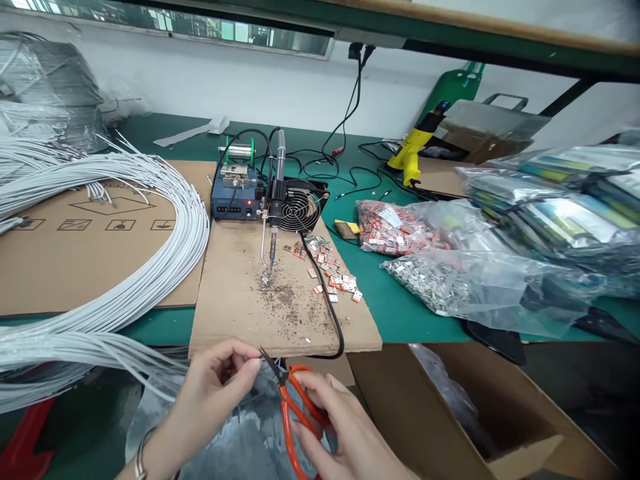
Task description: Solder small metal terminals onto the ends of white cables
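My right hand [335, 417] is closed around the orange handles of a pair of scissors [293, 400]. Their dark, narrow blades point up and left, with the tips right at the fingertips of my left hand [220, 380]. Thumb and forefinger of that hand are pinched together; what lies between them is too small to make out. White cables [165, 363] from a thick bundle run in behind my left hand. Just beyond both hands lies a cardboard sheet [225, 313] strewn with brown and silvery crumbs.
A soldering station [235, 197] with an upright iron [275, 193] and a small black fan [300, 208] stand on the cardboard. Small orange-and-metal connectors [335, 273] lie to their right, near bags of parts [390, 230]. An open carton [450, 400] sits below, right.
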The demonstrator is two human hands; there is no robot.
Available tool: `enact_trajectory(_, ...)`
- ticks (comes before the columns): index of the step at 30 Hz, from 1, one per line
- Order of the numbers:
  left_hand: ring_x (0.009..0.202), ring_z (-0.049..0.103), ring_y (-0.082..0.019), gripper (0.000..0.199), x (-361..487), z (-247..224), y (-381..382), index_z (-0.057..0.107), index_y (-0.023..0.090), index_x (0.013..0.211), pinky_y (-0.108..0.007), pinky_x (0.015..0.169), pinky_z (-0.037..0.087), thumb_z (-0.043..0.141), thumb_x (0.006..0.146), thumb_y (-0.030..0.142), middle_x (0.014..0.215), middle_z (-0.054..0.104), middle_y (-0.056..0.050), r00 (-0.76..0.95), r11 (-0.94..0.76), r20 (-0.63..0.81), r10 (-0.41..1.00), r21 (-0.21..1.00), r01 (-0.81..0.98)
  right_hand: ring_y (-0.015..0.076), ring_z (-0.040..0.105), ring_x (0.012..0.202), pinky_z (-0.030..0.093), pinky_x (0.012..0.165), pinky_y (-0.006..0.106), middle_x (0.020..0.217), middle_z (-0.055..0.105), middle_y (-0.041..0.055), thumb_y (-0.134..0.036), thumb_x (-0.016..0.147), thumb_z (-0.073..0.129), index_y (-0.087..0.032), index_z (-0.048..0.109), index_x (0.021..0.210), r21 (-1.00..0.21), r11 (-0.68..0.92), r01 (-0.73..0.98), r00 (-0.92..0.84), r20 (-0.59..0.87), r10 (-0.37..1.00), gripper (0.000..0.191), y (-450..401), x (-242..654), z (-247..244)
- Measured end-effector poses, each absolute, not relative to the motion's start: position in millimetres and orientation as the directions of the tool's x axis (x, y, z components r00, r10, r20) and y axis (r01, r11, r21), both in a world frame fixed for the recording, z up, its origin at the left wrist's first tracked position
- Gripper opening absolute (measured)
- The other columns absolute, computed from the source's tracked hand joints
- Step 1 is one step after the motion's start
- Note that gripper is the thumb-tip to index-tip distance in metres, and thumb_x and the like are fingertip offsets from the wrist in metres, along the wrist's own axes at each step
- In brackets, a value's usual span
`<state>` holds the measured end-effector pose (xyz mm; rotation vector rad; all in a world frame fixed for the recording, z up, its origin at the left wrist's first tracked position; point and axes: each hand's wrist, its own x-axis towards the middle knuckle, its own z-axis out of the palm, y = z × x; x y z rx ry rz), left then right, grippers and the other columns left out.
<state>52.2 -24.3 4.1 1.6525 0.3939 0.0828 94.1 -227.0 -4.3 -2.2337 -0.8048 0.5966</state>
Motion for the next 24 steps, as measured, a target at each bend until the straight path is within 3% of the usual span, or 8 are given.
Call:
enact_trajectory(4, 0.053, 0.044, -0.011, 0.020, 52.1, 2.8, -24.7, 0.067, 0.013, 0.071, -0.020, 0.049, 0.037, 0.061, 0.072, 0.032, 0.057, 0.053, -0.001, 0.934, -0.073, -0.189, 0.302, 0.973, 0.220, 0.0218, 0.061, 0.088, 0.052, 0.077, 0.034, 0.096, 0.061, 0.0077, -0.020, 0.080, 0.050, -0.024, 0.048, 0.120, -0.725, -0.536, 0.433, 0.680, -0.128, 0.722, 0.040, -228.6, 95.8, -5.6)
enact_trajectory(8, 0.053, 0.044, -0.011, 0.020, 52.7, 3.9, -25.1, 0.068, 0.013, 0.073, -0.019, 0.049, 0.037, 0.061, 0.073, 0.032, 0.057, 0.053, -0.001, 0.937, -0.052, -0.206, 0.283, 0.972, 0.229, 0.0202, 0.061, 0.093, 0.051, 0.079, 0.030, 0.106, 0.060, 0.0068, -0.021, 0.083, 0.049, -0.027, 0.048, 0.120, -0.746, -0.541, 0.387, 0.718, -0.124, 0.685, 0.038, -227.8, 92.2, -9.9)
enact_trajectory(12, 0.052, 0.044, -0.011, 0.019, 52.4, 1.8, -25.1, 0.067, 0.013, 0.073, -0.019, 0.048, 0.036, 0.063, 0.073, 0.031, 0.056, 0.052, -0.001, 0.937, -0.036, -0.206, 0.281, 0.974, 0.224, 0.0189, 0.063, 0.081, 0.052, 0.074, 0.028, 0.086, 0.064, 0.0048, -0.025, 0.086, 0.048, -0.025, 0.051, 0.116, -0.765, -0.509, 0.394, 0.750, -0.052, 0.659, 0.030, -227.5, 91.2, -11.6)
enact_trajectory(17, 0.051, 0.041, -0.010, 0.021, 48.9, -6.2, -23.8, 0.069, 0.015, 0.073, -0.018, 0.046, 0.033, 0.063, 0.075, 0.035, 0.054, 0.050, 0.000, 0.927, 0.001, -0.193, 0.323, 0.979, 0.203, 0.0177, 0.065, 0.068, 0.051, 0.059, 0.023, 0.084, 0.068, 0.0091, -0.027, 0.087, 0.047, -0.018, 0.051, 0.109, -0.751, -0.526, 0.399, 0.875, 0.141, 0.463, 0.024, -258.6, 125.2, -8.3)
enact_trajectory(20, 0.052, 0.041, -0.010, 0.022, 46.9, -4.4, -22.0, 0.071, 0.015, 0.072, -0.018, 0.047, 0.034, 0.065, 0.074, 0.036, 0.055, 0.053, -0.001, 0.936, 0.032, -0.224, 0.271, 0.974, 0.224, 0.0197, 0.060, 0.055, 0.046, 0.050, 0.026, 0.070, 0.065, 0.0078, -0.036, 0.082, 0.050, -0.015, 0.059, 0.100, -0.513, -0.789, 0.337, 0.938, 0.257, 0.234, 0.029, -292.2, 167.2, -5.9)
enact_trajectory(24, 0.049, 0.040, -0.009, 0.029, 42.8, -0.1, -17.7, 0.073, 0.016, 0.072, -0.019, 0.046, 0.033, 0.066, 0.072, 0.044, 0.056, 0.058, -0.003, 0.916, 0.080, -0.302, 0.265, 0.953, 0.291, 0.0293, 0.064, 0.060, 0.043, 0.050, 0.033, 0.070, 0.068, 0.0114, -0.033, 0.081, 0.052, -0.012, 0.067, 0.103, -0.189, -0.964, 0.189, 0.978, 0.127, 0.167, 0.033, -322.6, 218.5, -3.9)
